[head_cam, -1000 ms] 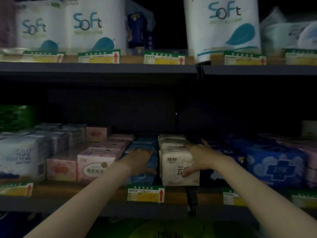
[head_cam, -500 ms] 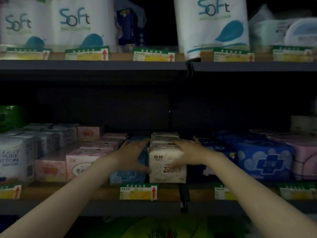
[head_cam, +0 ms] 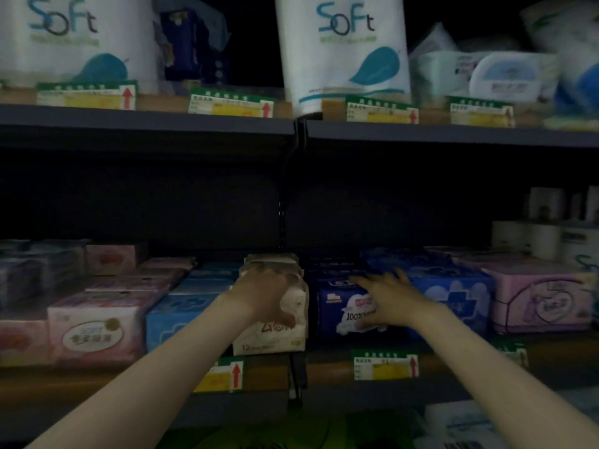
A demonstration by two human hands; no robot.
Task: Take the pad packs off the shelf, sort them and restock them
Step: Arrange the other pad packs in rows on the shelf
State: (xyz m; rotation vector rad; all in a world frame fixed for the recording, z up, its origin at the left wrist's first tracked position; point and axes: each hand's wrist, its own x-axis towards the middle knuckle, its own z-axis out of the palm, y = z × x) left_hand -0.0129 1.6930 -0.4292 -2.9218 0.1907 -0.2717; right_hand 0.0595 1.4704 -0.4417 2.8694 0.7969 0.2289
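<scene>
On the lower shelf point(head_cam: 324, 367) a row of cream pad packs runs back from the front edge. My left hand point(head_cam: 262, 294) grips the top front of the first cream pad pack point(head_cam: 275, 335), thumb on its face. Just to the right stands a dark blue pad pack point(head_cam: 340, 314). My right hand point(head_cam: 387, 298) lies over the top front of that pack with its fingers spread and straight, holding nothing.
A light blue pack point(head_cam: 181, 319) and pink packs point(head_cam: 94, 332) stand to the left, with a blue pack point(head_cam: 453, 296) and a pink pack point(head_cam: 544, 299) to the right. Large Soft paper-roll packs point(head_cam: 343, 50) fill the upper shelf. Price tags point(head_cam: 385, 367) line the shelf edges.
My left hand has moved from the light blue pack onto the cream pack. My right hand has left the cream pack and moved right onto the dark blue pack.
</scene>
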